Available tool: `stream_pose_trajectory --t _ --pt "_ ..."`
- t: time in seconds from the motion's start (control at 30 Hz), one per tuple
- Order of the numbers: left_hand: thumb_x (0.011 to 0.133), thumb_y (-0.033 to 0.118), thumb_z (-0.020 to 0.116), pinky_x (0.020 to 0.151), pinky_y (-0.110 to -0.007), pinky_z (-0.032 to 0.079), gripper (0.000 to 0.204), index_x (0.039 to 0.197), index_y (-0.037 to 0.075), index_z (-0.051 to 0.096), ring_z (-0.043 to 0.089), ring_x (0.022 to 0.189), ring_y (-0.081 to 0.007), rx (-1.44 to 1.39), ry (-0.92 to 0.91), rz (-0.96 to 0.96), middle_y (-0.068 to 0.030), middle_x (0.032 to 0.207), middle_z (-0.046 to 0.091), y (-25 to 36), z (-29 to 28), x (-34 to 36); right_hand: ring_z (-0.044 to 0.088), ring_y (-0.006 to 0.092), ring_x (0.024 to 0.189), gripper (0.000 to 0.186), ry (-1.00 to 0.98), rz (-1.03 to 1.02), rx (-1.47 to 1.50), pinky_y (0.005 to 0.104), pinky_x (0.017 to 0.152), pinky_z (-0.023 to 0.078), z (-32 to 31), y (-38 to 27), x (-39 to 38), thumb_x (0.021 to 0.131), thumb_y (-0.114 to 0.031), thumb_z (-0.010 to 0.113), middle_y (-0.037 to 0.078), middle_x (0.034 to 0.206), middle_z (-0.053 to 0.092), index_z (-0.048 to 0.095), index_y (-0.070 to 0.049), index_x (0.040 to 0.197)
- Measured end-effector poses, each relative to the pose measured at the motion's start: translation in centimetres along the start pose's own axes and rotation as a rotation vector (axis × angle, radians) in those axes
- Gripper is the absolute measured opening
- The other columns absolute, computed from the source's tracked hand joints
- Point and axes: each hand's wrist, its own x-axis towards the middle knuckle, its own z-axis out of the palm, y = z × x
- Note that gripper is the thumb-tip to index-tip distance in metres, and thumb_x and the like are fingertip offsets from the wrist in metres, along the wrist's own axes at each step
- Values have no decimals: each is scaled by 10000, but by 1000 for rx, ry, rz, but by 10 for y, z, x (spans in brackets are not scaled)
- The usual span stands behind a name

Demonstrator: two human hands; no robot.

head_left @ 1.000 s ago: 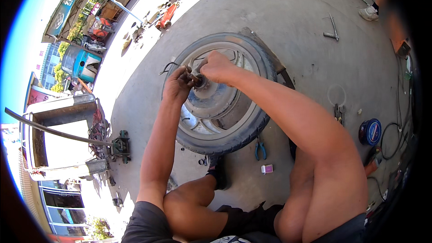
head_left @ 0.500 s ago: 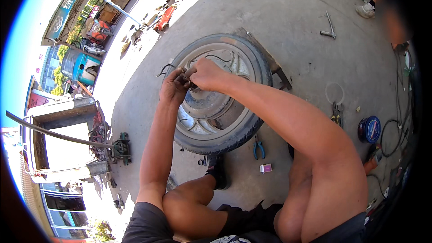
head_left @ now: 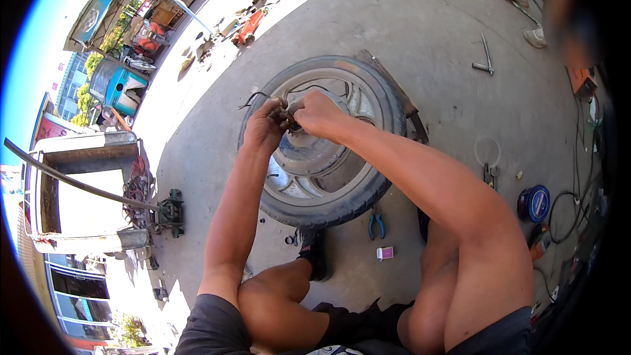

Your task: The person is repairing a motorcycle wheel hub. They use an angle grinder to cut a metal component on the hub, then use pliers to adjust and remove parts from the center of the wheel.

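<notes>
A spoked hub-motor wheel (head_left: 322, 214) with a black tyre lies flat on the ground before me. Over its hub, my left hand (head_left: 264, 126) is closed, thumb and fingers pinched around a small dark piece. My right hand (head_left: 319, 116) is curled shut right beside it, fingertips meeting the left hand's at the same spot. What exactly they grip is hidden by the fingers. A thin black cable (head_left: 257, 94) curves out past the left fingertips, its end split into strands. More dark cable shows above the right hand, over the spokes.
Blue-handled pliers (head_left: 376, 226) and a small pink-and-white box (head_left: 384, 253) lie near my feet. To the right are another pair of pliers (head_left: 490, 174), a round blue tin (head_left: 534, 204) and a T-shaped wrench (head_left: 485, 59). A metal cart (head_left: 85, 244) stands left; a person's shoes (head_left: 536, 37) show at upper right.
The whole view has shifted slightly, so wheel and hands sit a little further right. Both hands stay together over the hub, the right fingers curled tighter.
</notes>
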Motion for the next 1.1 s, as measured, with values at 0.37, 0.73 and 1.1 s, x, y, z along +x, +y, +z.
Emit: stream_pose_trajectory --t 0.37,0.73,1.1 --pt "977 169 636 738 -360 535 131 1019 44 640 655 784 -215 48 102 58 -92 919 692 -3 18 -12 511 157 646 268 -38 -28 165 353 593 413 -3 -5 -6 784 -46 528 70 727 643 753 39 902" --pt "962 190 653 625 -282 459 212 1095 25 646 600 758 -153 114 187 44 -70 964 695 3 15 -37 525 99 618 354 146 9 117 281 530 416 -70 -23 -17 842 -96 578 49 760 626 718 88 1110" --pt "913 123 698 545 -264 456 277 1108 -37 586 598 688 -139 444 128 174 -96 911 656 19 42 -143 499 54 623 390 525 97 57 231 493 396 -194 -76 -215 914 -169 620 15 826 591 654 89 1204"
